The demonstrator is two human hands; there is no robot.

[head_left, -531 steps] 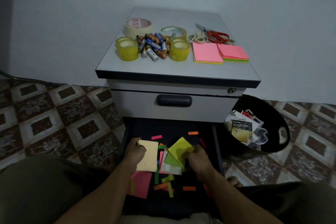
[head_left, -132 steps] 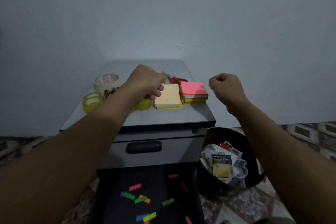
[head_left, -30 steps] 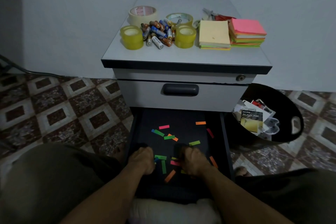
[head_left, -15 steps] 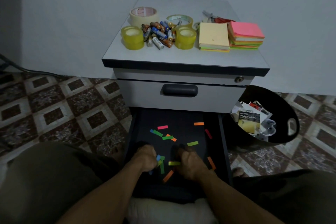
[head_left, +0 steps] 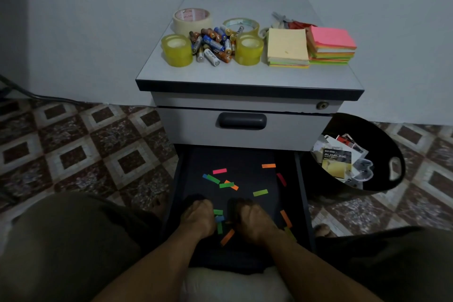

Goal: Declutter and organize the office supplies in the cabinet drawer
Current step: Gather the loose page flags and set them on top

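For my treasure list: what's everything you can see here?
cabinet: one, grey, against the wall
drawer: one, black, open at bottom
tape rolls: at least four, cream and yellowish, cabinet top left
batteries: a pile, mixed colours, between tape rolls
sticky note stacks: two, yellow-topped and pink-topped, cabinet top right
scissors: partly hidden, red-handled, behind the stacks
paper strips: many, pink, green, orange, blue, drawer floor
bin: one, black, floor right of cabinet
left grip: bare hand, curled, among strips
right grip: same, beside it
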